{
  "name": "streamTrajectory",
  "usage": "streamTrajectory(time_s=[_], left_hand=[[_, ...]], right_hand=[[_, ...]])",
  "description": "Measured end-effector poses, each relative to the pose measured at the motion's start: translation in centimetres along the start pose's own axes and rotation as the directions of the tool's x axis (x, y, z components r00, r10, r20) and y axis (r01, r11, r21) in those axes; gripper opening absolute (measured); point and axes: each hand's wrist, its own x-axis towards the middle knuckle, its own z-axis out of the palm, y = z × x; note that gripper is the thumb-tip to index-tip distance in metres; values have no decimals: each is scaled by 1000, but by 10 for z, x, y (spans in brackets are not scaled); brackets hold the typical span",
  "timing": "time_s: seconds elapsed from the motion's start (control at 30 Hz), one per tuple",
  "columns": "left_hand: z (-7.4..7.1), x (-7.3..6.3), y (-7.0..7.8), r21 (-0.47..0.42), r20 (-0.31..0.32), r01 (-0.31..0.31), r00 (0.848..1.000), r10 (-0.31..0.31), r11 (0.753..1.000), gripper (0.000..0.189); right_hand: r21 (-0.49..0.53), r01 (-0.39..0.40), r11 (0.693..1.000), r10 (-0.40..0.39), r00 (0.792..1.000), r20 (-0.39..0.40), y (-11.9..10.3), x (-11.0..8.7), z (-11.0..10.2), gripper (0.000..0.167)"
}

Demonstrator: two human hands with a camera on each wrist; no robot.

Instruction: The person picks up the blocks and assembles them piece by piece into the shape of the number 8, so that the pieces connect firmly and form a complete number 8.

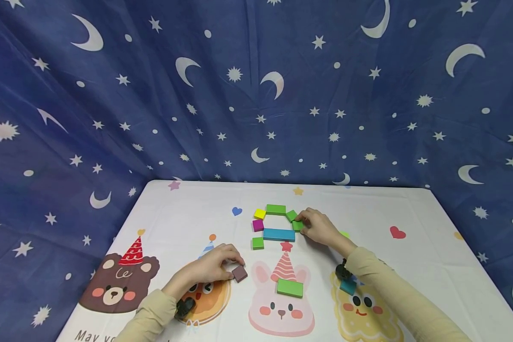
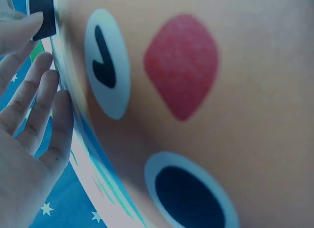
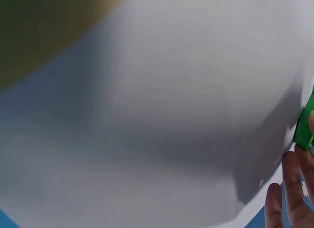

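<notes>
My left hand [image 1: 215,263] is low over the tablecloth, pinching a small brown block [image 1: 239,273] between thumb and fingers; in the left wrist view that block [image 2: 43,14] looks dark beside the thumb. Further back, my right hand [image 1: 320,228] grips a small green block [image 1: 297,226] at the right side of a ring of blocks. Around that ring lie a long green block [image 1: 276,209], a tilted green block [image 1: 291,215], a yellow block [image 1: 260,214], a magenta block [image 1: 258,225] and a long blue block [image 1: 279,235]. Below the blue one's left end sits another green block [image 1: 258,243].
A larger green block [image 1: 289,288] lies nearer me on the printed rabbit. Under the right forearm a teal block [image 1: 348,286] is partly covered, and a yellow-green piece [image 1: 345,234] peeks out behind the wrist. A blue star-patterned curtain [image 1: 256,95] hangs behind the table.
</notes>
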Motion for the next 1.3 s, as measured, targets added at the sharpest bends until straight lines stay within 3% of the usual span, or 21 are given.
streamTrajectory(time_s=[0.33, 0.57, 0.83, 1.3], left_hand=[[1, 4, 5, 41, -8, 25, 1000, -25, 999, 25], [3, 9, 7, 116, -23, 47, 999, -45, 992, 24], [7, 14, 11, 162, -87, 45, 996, -31, 986, 23], [19, 28, 18, 199, -221, 145, 970, -99, 969, 22]], right_hand=[[-2, 12, 1000, -12, 1000, 11, -1, 0, -2, 31], [24, 11, 1000, -11, 1000, 24, 0, 0, -3, 33], [43, -5, 999, 4, 1000, 23, -2, -1, -3, 35], [55, -10, 998, 9, 1000, 18, -1, -2, -1, 34]])
